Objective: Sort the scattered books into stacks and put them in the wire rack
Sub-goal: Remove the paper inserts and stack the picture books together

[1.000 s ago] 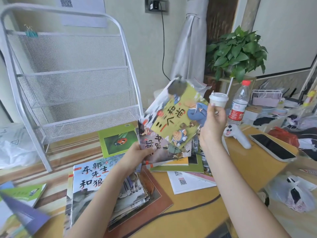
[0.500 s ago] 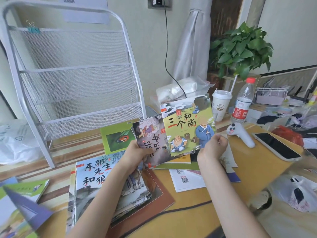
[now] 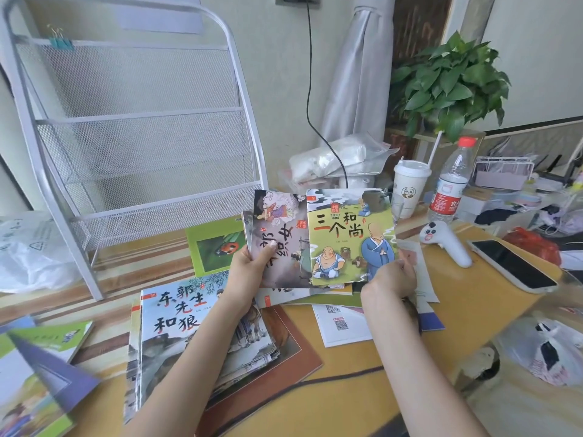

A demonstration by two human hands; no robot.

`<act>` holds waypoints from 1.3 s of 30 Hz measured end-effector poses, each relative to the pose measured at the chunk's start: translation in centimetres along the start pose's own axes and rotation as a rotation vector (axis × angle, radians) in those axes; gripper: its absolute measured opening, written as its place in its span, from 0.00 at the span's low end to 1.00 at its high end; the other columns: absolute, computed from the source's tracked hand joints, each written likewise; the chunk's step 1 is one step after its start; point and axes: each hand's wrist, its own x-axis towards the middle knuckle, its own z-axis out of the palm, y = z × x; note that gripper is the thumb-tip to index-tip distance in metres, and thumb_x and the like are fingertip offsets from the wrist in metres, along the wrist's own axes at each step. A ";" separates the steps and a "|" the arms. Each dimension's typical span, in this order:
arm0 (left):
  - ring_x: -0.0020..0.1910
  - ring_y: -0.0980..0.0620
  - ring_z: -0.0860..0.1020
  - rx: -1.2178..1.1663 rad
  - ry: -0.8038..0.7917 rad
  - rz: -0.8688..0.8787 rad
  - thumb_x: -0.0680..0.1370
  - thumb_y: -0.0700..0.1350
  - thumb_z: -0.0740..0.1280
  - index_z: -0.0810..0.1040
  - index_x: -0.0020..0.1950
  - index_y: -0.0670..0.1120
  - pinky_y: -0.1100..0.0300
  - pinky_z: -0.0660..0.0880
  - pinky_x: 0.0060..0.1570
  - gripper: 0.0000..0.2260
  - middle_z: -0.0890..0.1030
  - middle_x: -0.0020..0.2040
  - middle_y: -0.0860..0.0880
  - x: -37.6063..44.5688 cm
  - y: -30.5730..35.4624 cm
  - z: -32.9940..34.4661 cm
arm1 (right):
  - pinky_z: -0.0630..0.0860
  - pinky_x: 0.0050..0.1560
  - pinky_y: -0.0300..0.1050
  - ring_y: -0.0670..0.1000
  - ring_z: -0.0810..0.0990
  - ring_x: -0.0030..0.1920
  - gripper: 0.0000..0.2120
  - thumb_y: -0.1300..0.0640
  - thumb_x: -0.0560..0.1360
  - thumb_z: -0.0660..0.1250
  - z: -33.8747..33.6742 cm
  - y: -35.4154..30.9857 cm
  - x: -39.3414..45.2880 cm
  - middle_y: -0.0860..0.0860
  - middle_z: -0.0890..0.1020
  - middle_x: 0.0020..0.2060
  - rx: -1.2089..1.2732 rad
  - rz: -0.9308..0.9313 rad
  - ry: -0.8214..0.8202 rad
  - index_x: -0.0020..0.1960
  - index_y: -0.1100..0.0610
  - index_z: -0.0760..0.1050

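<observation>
My left hand (image 3: 252,268) grips a grey picture book (image 3: 280,247) by its left edge, thumb on the cover, with another thin book behind it. My right hand (image 3: 391,275) pinches the lower right corner of a green picture book with monks (image 3: 347,234), held upright and overlapping the grey one. Below my left arm lies a stack of picture books (image 3: 176,335) on the table. A green ladybird book (image 3: 214,244) lies flat behind it. The white wire rack (image 3: 142,127) stands at the back left, its shelves bare.
More books (image 3: 38,367) lie at the near left edge. At the right stand a paper cup (image 3: 410,187), a water bottle (image 3: 448,184), a white controller (image 3: 444,244) and a phone (image 3: 514,266). A black cable (image 3: 347,372) crosses the yellow table. A potted plant (image 3: 448,80) stands behind.
My right hand turned the green monk book from tilted overhead to upright and brought it down beside the grey book. My left hand stayed in its grip.
</observation>
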 end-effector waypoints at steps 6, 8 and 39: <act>0.30 0.49 0.70 0.044 0.065 0.091 0.79 0.47 0.64 0.72 0.35 0.40 0.61 0.65 0.27 0.15 0.74 0.32 0.42 -0.4 0.3 0.3 | 0.76 0.51 0.45 0.51 0.78 0.50 0.11 0.60 0.76 0.65 0.1 0.9 -0.5 0.52 0.81 0.50 -0.070 -0.024 -0.184 0.57 0.61 0.78; 0.25 0.52 0.62 0.089 0.074 0.119 0.80 0.49 0.63 0.65 0.30 0.44 0.62 0.57 0.24 0.19 0.66 0.26 0.46 -0.5 0.3 0.3 | 0.76 0.49 0.42 0.49 0.78 0.48 0.11 0.57 0.75 0.68 0.1 1.2 -1.0 0.52 0.81 0.48 -0.125 -0.070 -0.282 0.55 0.62 0.78; 0.16 0.59 0.59 0.263 0.020 0.162 0.84 0.50 0.46 0.56 0.24 0.48 0.71 0.56 0.20 0.27 0.59 0.16 0.55 -1.5 1.6 0.6 | 0.73 0.49 0.52 0.54 0.78 0.49 0.06 0.55 0.76 0.66 5.6 -5.0 -1.9 0.50 0.81 0.45 -0.821 -1.313 -0.828 0.47 0.57 0.71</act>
